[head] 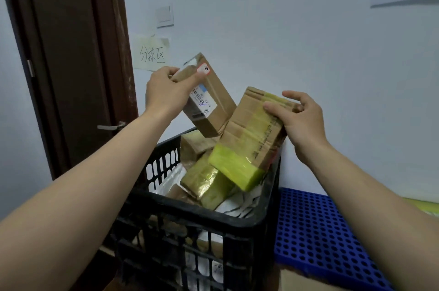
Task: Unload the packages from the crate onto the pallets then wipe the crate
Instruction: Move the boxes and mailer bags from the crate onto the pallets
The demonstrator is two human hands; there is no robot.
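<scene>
Nearest me stands a tall black plastic lattice crate (193, 216). A blue perforated plastic pallet (316, 231) lies on the floor just beside it, to my right.

Above the crate, my left hand (166, 92) grips the upper end of a slim brown cardboard box with a white shipping label (215, 106), thumb across its face. My right hand (303, 120) grips the top of a larger cardboard box banded in yellow tape (249, 141), fingers curled over its edge. Both boxes hang tilted, close together.

I judge the best move is to lift both clear of the rim and then carry them right. I would lay them flat on the pallet, one at a time, so neither slips.

The crate still holds several yellow-taped cardboard parcels (209, 183), piled askew on white plastic mailer bags (171, 180). More parcels show through the lattice below, so wiping is some way off.

Beyond is a pale wall with a handwritten paper note (152, 54), and a dark brown door (71, 53) on the left.
</scene>
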